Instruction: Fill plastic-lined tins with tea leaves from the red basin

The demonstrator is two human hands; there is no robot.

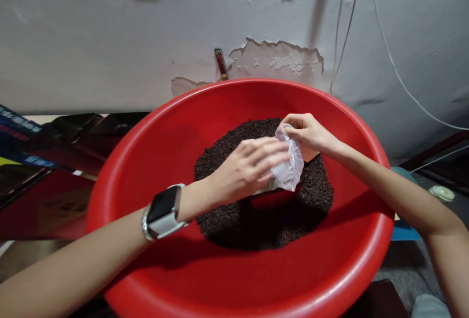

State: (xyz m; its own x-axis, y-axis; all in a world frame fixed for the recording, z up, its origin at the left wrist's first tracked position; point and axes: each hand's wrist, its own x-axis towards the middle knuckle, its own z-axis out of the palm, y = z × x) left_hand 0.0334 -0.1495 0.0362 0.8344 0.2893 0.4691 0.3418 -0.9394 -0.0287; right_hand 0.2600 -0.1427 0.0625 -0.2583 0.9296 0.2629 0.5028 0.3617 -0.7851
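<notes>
My right hand (311,131) pinches the upper edge of a thin, whitish see-through plastic bag (293,174). My left hand (252,161), with a watch (164,210) on its wrist, reaches across the front of the bag. Its fingers are stretched out and slightly blurred; whether they touch the plastic I cannot tell. Under the bag is a dark red box-like thing (266,201), mostly hidden by the hand and the plastic. Around it lies a heap of dark brown, grain-like pieces (220,159) in a large red plastic basin (157,161).
Behind the basin stands a whitish wall (110,39) with peeling patches and hanging cords (388,54). Dark red boxes or packages (54,201) sit on the left. At the right are something blue (405,232) and a pale round thing (441,193).
</notes>
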